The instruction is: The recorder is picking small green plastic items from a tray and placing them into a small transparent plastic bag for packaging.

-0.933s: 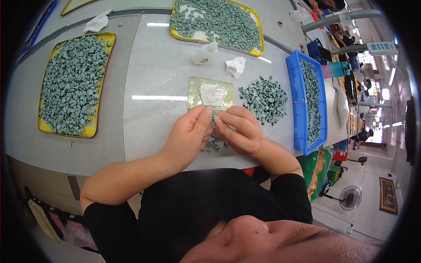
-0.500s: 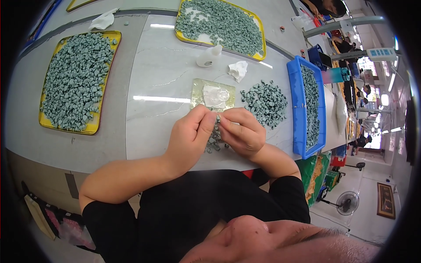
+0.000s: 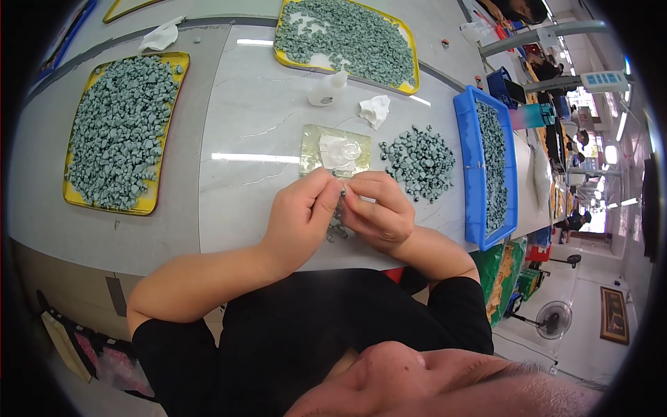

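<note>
My left hand [image 3: 297,214] and my right hand [image 3: 383,214] meet in front of me, each in a closed pinch. Between their fingertips is a small dark green, shiny piece [image 3: 342,192], mostly covered by the fingers. Just beneath the hands, several similar loose pieces [image 3: 336,232] lie on the table. Beyond the fingertips is a yellowish-green square pad [image 3: 310,156] bearing a white sheet and a clear round dish [image 3: 350,149]. A heap of grey-green stone-like pieces [image 3: 420,165] spreads to the right of my right hand.
A white squeeze bottle [image 3: 325,92] and crumpled tissue [image 3: 375,110] stand beyond the pad. Yellow trays of pieces lie at the left [image 3: 154,200] and far side [image 3: 415,76]. At the right edge sits a blue bin [image 3: 474,187] of pieces. A white cloth [image 3: 161,35] lies far left.
My right hand has shifted slightly left and its fingers have changed their bend around the small piece. My left hand stays nearly in place, still pinching. The view has moved slightly.
</note>
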`<state>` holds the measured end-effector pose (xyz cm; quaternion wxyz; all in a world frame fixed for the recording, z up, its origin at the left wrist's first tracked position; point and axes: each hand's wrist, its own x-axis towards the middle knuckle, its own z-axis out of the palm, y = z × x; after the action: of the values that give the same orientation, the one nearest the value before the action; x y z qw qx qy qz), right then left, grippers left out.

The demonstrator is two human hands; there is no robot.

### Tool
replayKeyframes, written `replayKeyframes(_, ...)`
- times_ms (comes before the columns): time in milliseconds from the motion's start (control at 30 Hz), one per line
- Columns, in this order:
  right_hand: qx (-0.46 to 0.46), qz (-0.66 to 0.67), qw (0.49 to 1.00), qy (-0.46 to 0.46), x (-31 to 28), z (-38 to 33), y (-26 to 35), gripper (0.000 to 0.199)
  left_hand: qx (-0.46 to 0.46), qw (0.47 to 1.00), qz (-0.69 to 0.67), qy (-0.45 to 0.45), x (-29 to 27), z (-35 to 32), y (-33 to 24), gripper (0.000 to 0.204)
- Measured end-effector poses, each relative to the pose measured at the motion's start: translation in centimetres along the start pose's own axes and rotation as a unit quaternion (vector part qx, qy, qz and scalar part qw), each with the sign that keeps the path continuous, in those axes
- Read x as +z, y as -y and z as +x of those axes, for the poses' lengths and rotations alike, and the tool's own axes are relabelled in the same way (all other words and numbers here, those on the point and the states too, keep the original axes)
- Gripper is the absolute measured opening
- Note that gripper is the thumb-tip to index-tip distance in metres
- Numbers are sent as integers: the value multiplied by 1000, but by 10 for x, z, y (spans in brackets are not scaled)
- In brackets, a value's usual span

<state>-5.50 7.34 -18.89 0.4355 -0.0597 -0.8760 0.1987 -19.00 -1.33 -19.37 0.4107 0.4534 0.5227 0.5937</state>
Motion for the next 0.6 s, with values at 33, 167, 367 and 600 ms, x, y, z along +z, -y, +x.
replayKeyframes(33,2,4,1000,-10,0,0,0,23,-5,1000,1,7,0,1,-2,23)
replayKeyframes(167,34,9,999,12,-8,-3,-4,30,-124,990,-55,47,0,5,-4,26)
replayKeyframes(367,65,26,998,2,-13,-2,-5,32,-153,968,-184,80,5,5,-4,26)
replayKeyframes(600,96,39,994,14,-13,3,-5,32,-159,974,-152,54,3,6,-3,32)
